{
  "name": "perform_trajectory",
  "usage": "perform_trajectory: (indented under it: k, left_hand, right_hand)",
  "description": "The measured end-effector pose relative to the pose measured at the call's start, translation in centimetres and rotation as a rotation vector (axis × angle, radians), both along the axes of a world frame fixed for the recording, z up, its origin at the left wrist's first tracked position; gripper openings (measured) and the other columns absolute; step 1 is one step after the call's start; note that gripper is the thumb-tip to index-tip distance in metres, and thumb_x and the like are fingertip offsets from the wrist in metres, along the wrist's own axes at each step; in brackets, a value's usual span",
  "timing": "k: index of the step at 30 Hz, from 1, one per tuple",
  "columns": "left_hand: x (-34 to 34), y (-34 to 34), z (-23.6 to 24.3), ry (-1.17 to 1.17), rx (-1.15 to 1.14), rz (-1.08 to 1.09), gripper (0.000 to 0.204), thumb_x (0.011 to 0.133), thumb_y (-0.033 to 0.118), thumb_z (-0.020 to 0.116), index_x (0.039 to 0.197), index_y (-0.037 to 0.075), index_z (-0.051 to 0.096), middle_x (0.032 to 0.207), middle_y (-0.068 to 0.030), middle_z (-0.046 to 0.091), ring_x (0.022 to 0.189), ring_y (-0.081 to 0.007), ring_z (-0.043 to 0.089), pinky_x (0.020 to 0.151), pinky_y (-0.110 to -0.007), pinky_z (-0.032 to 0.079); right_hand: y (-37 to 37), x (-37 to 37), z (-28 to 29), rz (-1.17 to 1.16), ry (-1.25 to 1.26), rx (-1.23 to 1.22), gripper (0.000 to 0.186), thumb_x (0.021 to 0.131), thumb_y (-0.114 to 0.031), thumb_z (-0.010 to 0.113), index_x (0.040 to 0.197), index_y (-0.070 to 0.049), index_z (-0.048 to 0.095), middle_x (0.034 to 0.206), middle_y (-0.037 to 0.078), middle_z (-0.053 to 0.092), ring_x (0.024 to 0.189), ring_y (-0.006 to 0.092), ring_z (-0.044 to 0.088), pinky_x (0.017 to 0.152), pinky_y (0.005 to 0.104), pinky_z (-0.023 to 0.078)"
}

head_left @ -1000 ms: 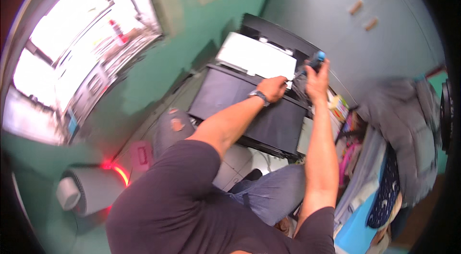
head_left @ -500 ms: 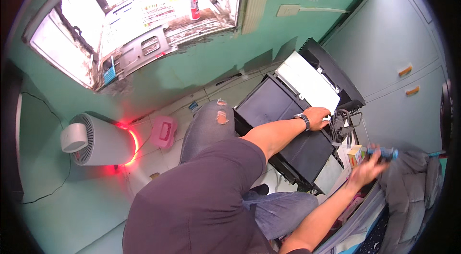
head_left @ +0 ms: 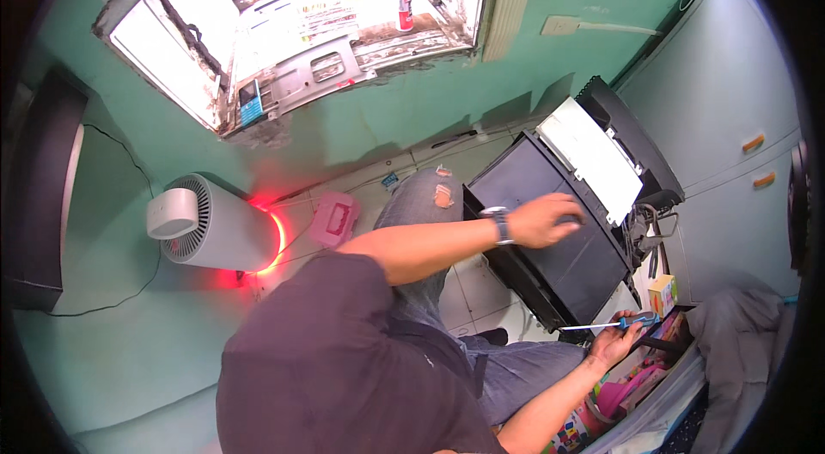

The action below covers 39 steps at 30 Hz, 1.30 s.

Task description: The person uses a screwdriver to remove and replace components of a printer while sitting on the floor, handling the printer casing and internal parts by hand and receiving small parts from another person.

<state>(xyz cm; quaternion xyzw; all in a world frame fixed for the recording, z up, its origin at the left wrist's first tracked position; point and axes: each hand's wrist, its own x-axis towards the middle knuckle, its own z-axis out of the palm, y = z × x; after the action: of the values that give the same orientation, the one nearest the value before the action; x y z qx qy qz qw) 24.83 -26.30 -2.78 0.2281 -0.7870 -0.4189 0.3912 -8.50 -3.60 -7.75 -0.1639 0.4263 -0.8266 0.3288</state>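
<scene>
In my right hand (head_left: 612,346) lies a screwdriver (head_left: 638,319) with a blue and dark handle. Its long metal shaft points left, toward the near corner of a large black boxy appliance (head_left: 550,274). My left hand (head_left: 543,220), with a watch on the wrist, hovers over the appliance's flat dark panel. Its fingers are curled around something small and dark that I cannot make out. A white plate (head_left: 593,158) is along the far side of the appliance. Beside the plate's near end are bundled dark cables (head_left: 640,231).
A small yellow box (head_left: 663,294) stands right of the appliance, by a bin (head_left: 666,381) of assorted items and a grey garment (head_left: 739,338). On the left are a pink case (head_left: 334,219) and a white cylindrical device (head_left: 219,226) with a glowing red ring. A glue bottle (head_left: 403,3) stands on the windowsill.
My left hand has lifted from the appliance's right edge and moved left over its panel. The right hand has brought the screwdriver left and nearer to me. The view has shifted.
</scene>
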Motion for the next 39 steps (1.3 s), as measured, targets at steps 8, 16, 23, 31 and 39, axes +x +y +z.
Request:
perform_trajectory:
  k: [8, 16, 23, 31, 39]
  left_hand:
    - [23.0, 3.2, 2.5, -0.284, -0.046, 0.626, 0.020, 0.094, 0.013, 0.067, 0.110, 0.003, 0.072, 0.109, -0.0161, 0.071, 0.103, -0.0335, 0.068, 0.093, -0.042, 0.053]
    - [40.8, -2.1, 6.7, -0.654, -0.371, 1.230, 0.021, 0.088, 0.006, 0.067, 0.108, 0.006, 0.075, 0.106, -0.0166, 0.074, 0.103, -0.0361, 0.068, 0.095, -0.045, 0.053]
    - [48.0, -4.3, 10.1, -0.967, -0.035, 1.244, 0.027, 0.094, 0.017, 0.067, 0.119, 0.008, 0.073, 0.124, -0.0155, 0.071, 0.116, -0.0340, 0.067, 0.099, -0.045, 0.053]
    - [41.5, -4.1, 9.4, -0.729, -0.237, 1.068, 0.028, 0.100, 0.019, 0.063, 0.120, 0.002, 0.071, 0.116, -0.0166, 0.072, 0.109, -0.0339, 0.067, 0.095, -0.044, 0.053]
    - [15.7, -0.5, 6.6, -0.492, -0.260, 0.276, 0.023, 0.094, 0.010, 0.068, 0.116, 0.003, 0.071, 0.112, -0.0156, 0.069, 0.104, -0.0326, 0.067, 0.094, -0.041, 0.053]
  right_hand:
    - [-1.5, 0.8, -0.1, 0.037, 0.013, 0.125, 0.035, 0.107, -0.030, 0.060, 0.127, -0.003, 0.053, 0.116, 0.010, 0.063, 0.106, 0.0233, 0.063, 0.099, 0.0381, 0.052]
    - [-1.2, 1.3, 0.4, 0.040, 0.032, 0.121, 0.032, 0.106, -0.027, 0.061, 0.126, -0.003, 0.053, 0.116, 0.011, 0.062, 0.105, 0.0245, 0.064, 0.098, 0.0386, 0.054]
    - [-0.3, 1.2, -0.2, 0.054, 0.035, 0.096, 0.033, 0.107, -0.028, 0.060, 0.126, -0.002, 0.053, 0.116, 0.012, 0.063, 0.106, 0.0253, 0.065, 0.099, 0.0393, 0.055]
    - [-2.7, 3.8, 1.5, -0.010, 0.083, 0.088, 0.047, 0.103, -0.017, 0.065, 0.144, -0.014, 0.044, 0.109, 0.010, 0.063, 0.098, 0.0303, 0.069, 0.089, 0.0485, 0.059]
    - [-4.7, 7.9, 7.8, 0.032, 0.190, 0.094, 0.061, 0.104, -0.012, 0.061, 0.156, -0.014, 0.028, 0.113, 0.016, 0.066, 0.105, 0.0321, 0.070, 0.094, 0.0458, 0.057]
